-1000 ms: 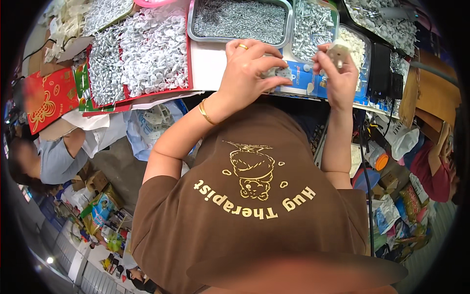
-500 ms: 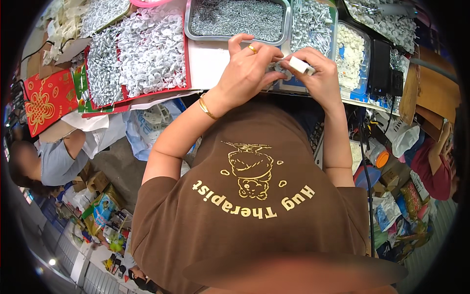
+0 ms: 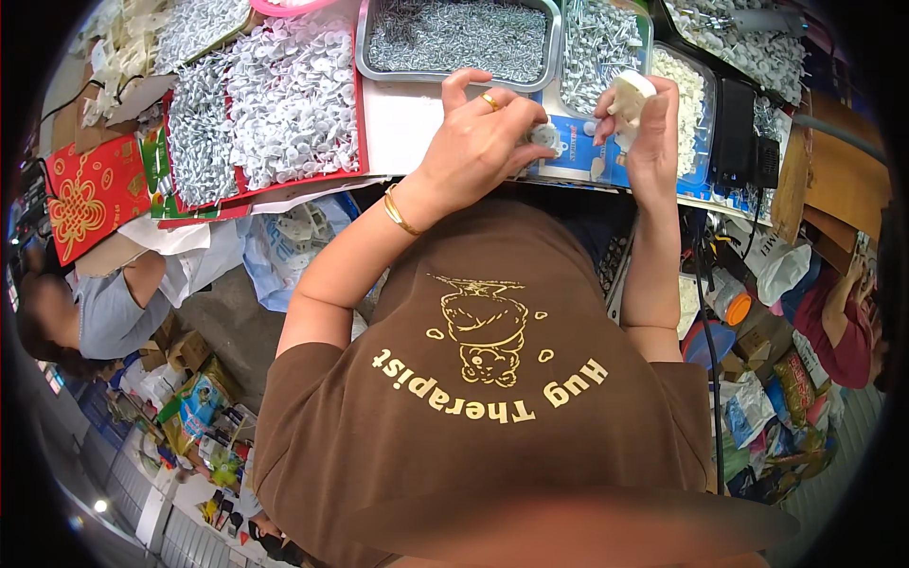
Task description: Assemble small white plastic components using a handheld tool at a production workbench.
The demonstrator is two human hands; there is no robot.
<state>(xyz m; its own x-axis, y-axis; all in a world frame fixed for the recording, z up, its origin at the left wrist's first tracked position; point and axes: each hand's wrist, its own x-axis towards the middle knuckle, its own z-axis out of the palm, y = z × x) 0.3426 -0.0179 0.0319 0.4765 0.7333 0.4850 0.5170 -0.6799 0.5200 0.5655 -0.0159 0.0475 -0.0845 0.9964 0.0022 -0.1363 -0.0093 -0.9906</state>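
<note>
My left hand [image 3: 483,137] is closed over the white work surface, thumb and forefinger pinching a small translucent plastic piece [image 3: 546,138]. To its right, my right hand [image 3: 653,142] grips a white plastic piece with a round, flat end [image 3: 632,95], which points up. Some of its fingers are hidden behind it. That hand hovers by the blue-edged tub of small cream-white parts [image 3: 678,85] and the clear tub of metal pins [image 3: 597,52]. Beyond both hands lies a metal tray of small silver pins [image 3: 459,43].
At the left stands a red-edged box [image 3: 364,123] heaped with white round-headed parts and silver pieces. A black device [image 3: 735,128] with a cable sits at the right. One person in grey [image 3: 118,308] is at the far left; another's red sleeve [image 3: 824,327] shows at the right.
My right hand has moved right, away from my left, and turned the white piece so its round end points up. My left hand has barely moved and still pinches the translucent piece.
</note>
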